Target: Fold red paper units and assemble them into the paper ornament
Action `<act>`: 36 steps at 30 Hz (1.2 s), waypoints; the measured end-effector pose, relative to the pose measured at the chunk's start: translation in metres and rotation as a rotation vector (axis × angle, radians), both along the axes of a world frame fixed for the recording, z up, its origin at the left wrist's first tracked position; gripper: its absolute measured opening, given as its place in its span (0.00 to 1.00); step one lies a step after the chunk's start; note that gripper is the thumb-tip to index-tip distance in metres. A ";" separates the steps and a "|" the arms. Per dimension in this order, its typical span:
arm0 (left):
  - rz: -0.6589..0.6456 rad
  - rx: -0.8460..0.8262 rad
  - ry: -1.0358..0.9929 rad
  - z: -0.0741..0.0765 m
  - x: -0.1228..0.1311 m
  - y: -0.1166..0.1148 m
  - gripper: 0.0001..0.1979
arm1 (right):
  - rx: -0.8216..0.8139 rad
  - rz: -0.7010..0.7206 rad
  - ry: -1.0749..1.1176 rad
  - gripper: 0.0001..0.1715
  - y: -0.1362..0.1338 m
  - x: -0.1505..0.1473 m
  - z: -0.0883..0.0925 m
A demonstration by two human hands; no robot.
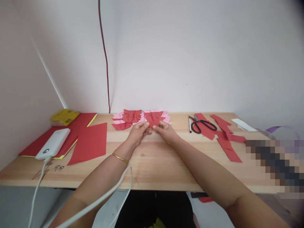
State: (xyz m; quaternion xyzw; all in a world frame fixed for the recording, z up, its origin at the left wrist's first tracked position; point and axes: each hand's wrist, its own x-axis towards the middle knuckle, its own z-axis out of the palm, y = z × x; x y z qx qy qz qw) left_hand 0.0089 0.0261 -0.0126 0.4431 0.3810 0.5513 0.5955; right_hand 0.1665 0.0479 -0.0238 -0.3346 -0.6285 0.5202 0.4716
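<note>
Both my hands pinch the lower edge of a red paper cutout (153,118) with a jagged outline. My left hand (140,131) grips its left corner, thumb on top and fingers curled beneath. My right hand (166,131) grips the right corner with thumb and fingers. Behind and to the left lie several red and pink cut papers with zigzag edges, among them a red cutout (132,116) and a pink cutout (117,118). Pink points also show behind the held piece. My fingers hide part of its lower edge.
Black-handled scissors (203,124) and a marker (190,124) lie at right, near red paper scraps (229,148) and a white strip (243,124). At left are red sheets (91,144), a white power bank (54,142) with a cable, and a yellow packet (65,117). A white cable (99,199) crosses my left forearm.
</note>
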 end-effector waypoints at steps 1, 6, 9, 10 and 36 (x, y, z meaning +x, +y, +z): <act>-0.010 0.009 0.016 -0.001 0.001 0.000 0.15 | 0.001 0.001 0.000 0.17 0.000 0.000 0.000; 0.037 0.008 0.043 -0.004 0.003 -0.001 0.14 | 0.026 0.056 -0.005 0.17 0.001 -0.001 -0.002; 0.056 -0.012 0.036 -0.004 0.002 0.000 0.15 | 0.000 0.036 0.005 0.16 0.000 -0.001 -0.002; 0.053 -0.015 0.037 -0.004 0.002 0.001 0.15 | -0.003 0.025 0.001 0.15 0.000 -0.001 -0.001; 0.097 0.009 0.157 -0.009 0.000 0.004 0.13 | 0.062 0.009 -0.086 0.14 0.005 0.001 -0.006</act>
